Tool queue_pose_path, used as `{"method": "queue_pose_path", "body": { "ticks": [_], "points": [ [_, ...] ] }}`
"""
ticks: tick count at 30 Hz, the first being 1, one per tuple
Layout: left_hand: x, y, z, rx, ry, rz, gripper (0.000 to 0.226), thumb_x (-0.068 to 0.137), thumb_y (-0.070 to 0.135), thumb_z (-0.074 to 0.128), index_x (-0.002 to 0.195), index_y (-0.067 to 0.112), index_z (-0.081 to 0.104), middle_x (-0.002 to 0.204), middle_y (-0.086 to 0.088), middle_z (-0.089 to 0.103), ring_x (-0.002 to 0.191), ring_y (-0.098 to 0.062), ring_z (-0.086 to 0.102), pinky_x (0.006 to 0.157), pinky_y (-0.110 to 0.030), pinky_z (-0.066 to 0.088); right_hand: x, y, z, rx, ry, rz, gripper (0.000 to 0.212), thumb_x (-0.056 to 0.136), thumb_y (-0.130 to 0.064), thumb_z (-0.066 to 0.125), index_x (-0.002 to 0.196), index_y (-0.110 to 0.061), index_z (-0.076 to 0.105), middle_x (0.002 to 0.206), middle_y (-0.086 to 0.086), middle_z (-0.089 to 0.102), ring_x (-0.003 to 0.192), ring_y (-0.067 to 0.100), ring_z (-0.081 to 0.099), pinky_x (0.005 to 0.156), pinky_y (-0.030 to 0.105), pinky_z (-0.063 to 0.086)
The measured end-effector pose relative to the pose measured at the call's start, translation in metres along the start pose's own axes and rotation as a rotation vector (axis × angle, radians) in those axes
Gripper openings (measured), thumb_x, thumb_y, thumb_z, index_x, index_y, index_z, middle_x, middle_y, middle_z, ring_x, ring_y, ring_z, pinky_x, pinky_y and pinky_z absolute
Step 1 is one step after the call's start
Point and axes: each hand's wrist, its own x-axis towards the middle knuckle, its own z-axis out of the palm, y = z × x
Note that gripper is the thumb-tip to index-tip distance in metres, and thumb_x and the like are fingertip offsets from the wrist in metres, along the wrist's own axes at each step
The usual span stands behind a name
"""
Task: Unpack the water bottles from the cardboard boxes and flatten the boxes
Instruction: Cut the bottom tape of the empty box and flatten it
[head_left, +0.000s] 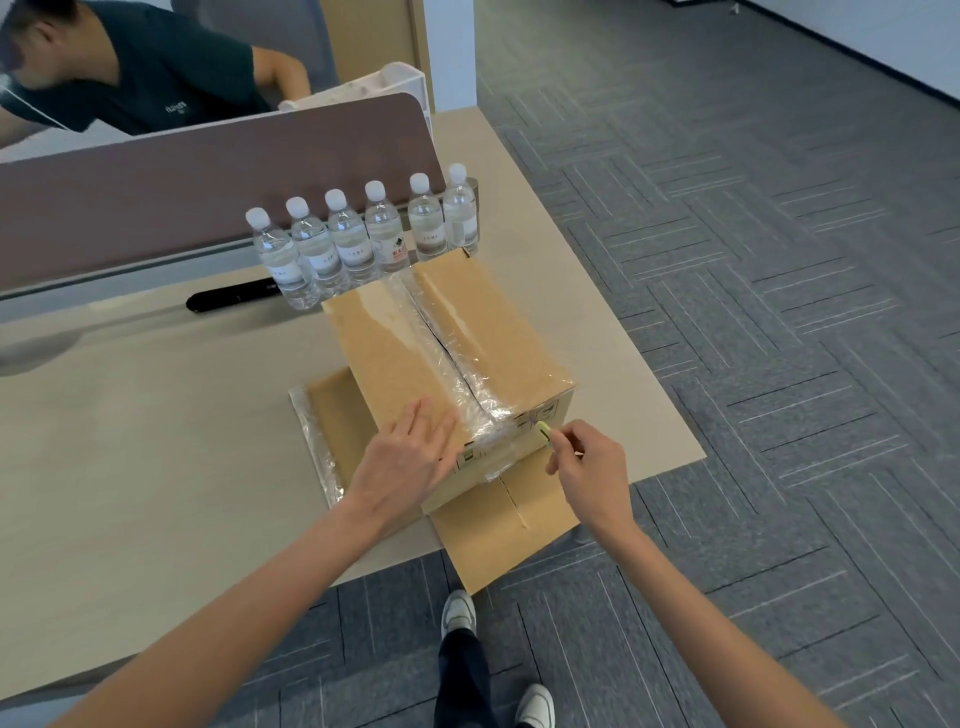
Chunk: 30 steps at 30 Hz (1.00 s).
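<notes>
1. Box (384, 353) sat on the desk (156, 441) near its right edge, top seam under wide clear tape (441, 338). It rested on a flat box (498, 525) that overhung the desk's near edge.
2. Six bottles (358, 244) stood in a row along the divider (208, 192), just behind the box. Couldn't tell whether the box held more or was empty.
3. Left hand (410, 457) lay flat on the near left part of the top, fingers straight and slightly spread, pressing down.
4. Right hand (592, 467) pinched a small yellow-green cutter (544, 430) between thumb and fingers, tip at the tape on the near end face, just right of the seam.
5. Step in hand, my read: slit the tape so the flaps open.
6. How to do it well:
   - Start where the tape wraps the near top edge and run along the seam line, away from the body.
   - Keep the blade shallow; if bottles are inside, a deep cut could nick them.
   - Keep the left hand off the seam, beside the cut path and not ahead of it.
   - Press down firmly; the stack overhangs the desk, so it could slide or tip.
7. Tape looked crinkled and layered, so it may need more than one pass.
</notes>
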Motion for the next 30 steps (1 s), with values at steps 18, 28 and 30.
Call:
{"method": "queue_pose_path", "body": {
  "ticks": [18,28,30],
  "points": [
    [0.007,-0.006,0.027,-0.449,-0.064,-0.298,0.067,0.096,0.062,0.000,0.156,0.033,-0.006,0.163,0.006,-0.019,0.149,-0.010,-0.020,0.114,-0.062,-0.014,-0.009,-0.020,0.026,0.255,0.163,0.262,0.025,0.099,-0.013,0.052,0.078,-0.009,0.065,0.058,0.008,0.064,0.038,0.004,0.044,0.053,0.025,0.035],
    [0.005,-0.003,0.027,-0.477,-0.038,-0.303,0.071,0.094,0.065,-0.006,0.156,0.032,-0.005,0.163,0.007,-0.019,0.149,-0.010,-0.020,0.113,-0.060,-0.017,-0.017,-0.021,0.040,0.257,0.129,0.261,0.022,0.100,-0.014,0.050,0.079,-0.012,0.058,0.059,0.007,0.061,0.039,0.004,0.042,0.049,0.024,0.036],
    [0.005,-0.003,0.028,-0.477,-0.032,-0.306,0.069,0.095,0.063,-0.005,0.156,0.031,-0.004,0.163,0.007,-0.018,0.149,-0.010,-0.020,0.114,-0.061,-0.015,-0.017,-0.021,0.041,0.247,0.131,0.260,0.023,0.100,-0.013,0.050,0.079,-0.010,0.057,0.062,0.010,0.060,0.040,0.004,0.041,0.045,0.021,0.035]
  ]
}}
